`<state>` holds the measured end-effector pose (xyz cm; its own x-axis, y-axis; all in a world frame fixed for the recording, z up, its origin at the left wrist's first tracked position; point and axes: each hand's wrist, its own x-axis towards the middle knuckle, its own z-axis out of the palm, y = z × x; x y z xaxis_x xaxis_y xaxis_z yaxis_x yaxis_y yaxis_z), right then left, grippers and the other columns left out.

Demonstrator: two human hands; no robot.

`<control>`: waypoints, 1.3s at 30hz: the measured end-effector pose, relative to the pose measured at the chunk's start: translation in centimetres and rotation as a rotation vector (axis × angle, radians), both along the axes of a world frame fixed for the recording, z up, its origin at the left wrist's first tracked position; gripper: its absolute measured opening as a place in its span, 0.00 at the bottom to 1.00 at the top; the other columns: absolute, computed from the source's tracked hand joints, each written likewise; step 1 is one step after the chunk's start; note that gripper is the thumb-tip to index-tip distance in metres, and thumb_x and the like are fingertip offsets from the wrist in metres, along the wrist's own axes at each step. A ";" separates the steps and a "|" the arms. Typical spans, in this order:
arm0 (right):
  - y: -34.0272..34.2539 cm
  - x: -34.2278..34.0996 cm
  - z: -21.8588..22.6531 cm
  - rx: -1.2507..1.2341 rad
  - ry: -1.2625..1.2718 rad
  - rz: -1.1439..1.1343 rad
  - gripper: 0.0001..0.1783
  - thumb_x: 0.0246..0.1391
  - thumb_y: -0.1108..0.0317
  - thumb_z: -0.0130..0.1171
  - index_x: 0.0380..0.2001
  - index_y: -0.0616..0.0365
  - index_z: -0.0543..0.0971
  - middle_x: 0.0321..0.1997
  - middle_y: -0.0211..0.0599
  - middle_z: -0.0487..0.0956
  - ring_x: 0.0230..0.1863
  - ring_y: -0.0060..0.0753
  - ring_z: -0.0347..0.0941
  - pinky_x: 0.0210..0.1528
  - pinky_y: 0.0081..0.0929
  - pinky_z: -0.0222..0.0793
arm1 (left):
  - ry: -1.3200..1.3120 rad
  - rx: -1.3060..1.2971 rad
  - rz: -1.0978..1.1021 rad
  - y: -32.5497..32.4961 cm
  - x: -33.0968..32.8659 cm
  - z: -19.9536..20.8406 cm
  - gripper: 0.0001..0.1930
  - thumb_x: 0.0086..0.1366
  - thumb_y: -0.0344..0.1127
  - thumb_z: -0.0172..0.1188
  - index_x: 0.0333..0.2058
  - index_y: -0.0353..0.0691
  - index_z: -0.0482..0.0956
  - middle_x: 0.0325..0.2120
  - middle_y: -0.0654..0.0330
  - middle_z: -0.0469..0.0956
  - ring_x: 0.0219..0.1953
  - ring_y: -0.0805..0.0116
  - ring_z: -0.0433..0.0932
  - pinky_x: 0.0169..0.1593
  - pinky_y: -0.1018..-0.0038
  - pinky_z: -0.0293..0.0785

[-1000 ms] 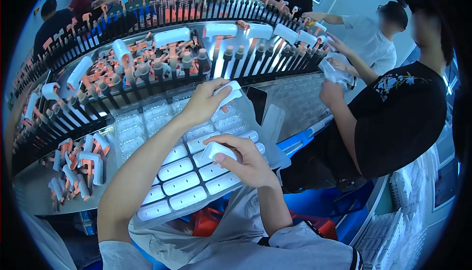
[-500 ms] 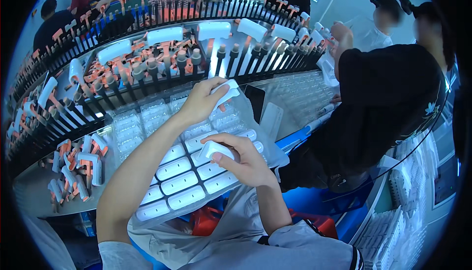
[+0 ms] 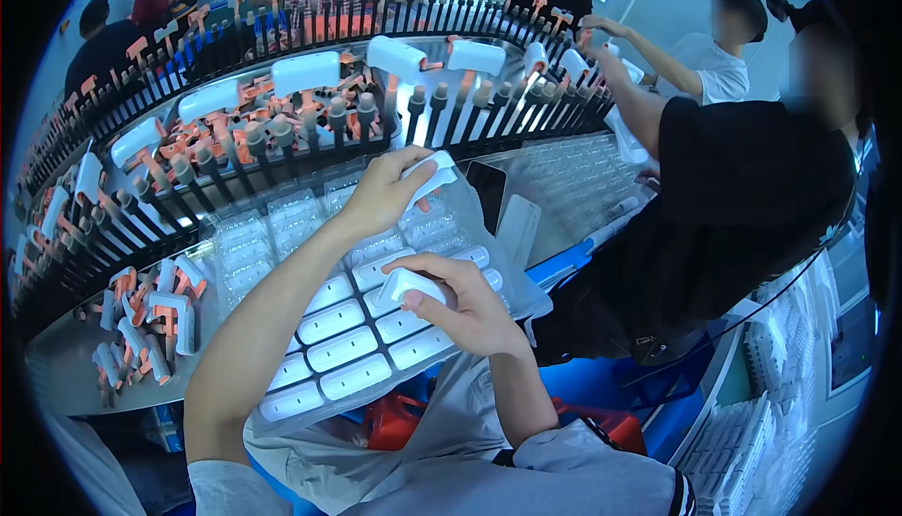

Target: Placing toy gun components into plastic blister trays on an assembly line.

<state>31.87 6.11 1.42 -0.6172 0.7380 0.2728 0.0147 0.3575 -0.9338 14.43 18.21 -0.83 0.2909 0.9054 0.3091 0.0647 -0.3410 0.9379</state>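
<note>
My left hand (image 3: 387, 195) is closed around a white plastic casing (image 3: 434, 170) over the far part of a clear blister tray (image 3: 246, 251). A bit of orange shows beneath that casing. Closer to me, my right hand (image 3: 474, 307) grips a second white casing (image 3: 406, 283) between thumb and fingers, just above the tray's filled rows. White rounded casings (image 3: 340, 349), each with a small dark slot, fill the near compartments. The far compartments look transparent, with no white casings in them. My forearm covers part of the tray's left side.
A conveyor with black upright pegs (image 3: 336, 114) curves across, carrying white casings (image 3: 305, 72) and orange parts. Orange-and-white pieces (image 3: 169, 314) lie left of the tray. A dark phone (image 3: 486, 187) lies beyond it. A co-worker in black (image 3: 742, 168) stands close at right, beside stacked trays (image 3: 742, 460).
Casings on the pegged conveyor have shifted leftward. The co-worker at right has leaned and reached an arm toward the line. My hands and their casings hold nearly the same place.
</note>
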 end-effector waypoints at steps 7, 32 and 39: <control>0.0 0.0 -0.2 -0.003 -0.007 -0.009 0.20 0.61 0.73 0.59 0.56 0.66 0.78 0.44 0.40 0.83 0.43 0.22 0.76 0.49 0.23 0.72 | 0.001 -0.005 -0.006 0.2 0.0 -0.2 0.18 0.74 0.40 0.55 0.50 0.29 0.79 0.32 0.55 0.84 0.28 0.70 0.82 0.35 0.74 0.76; -0.1 -0.1 -0.3 0.013 0.009 -0.024 0.20 0.62 0.73 0.59 0.56 0.66 0.78 0.43 0.39 0.83 0.43 0.21 0.76 0.49 0.23 0.72 | -0.016 0.003 -0.006 0.0 0.2 0.0 0.16 0.74 0.39 0.55 0.47 0.30 0.80 0.31 0.56 0.84 0.27 0.70 0.82 0.35 0.74 0.77; -0.1 -0.1 -0.2 0.005 -0.008 -0.019 0.19 0.61 0.73 0.59 0.56 0.66 0.78 0.44 0.39 0.83 0.43 0.21 0.76 0.49 0.23 0.72 | -0.005 0.010 0.002 0.0 0.1 -0.1 0.17 0.73 0.40 0.55 0.47 0.29 0.80 0.31 0.55 0.84 0.28 0.70 0.83 0.35 0.74 0.77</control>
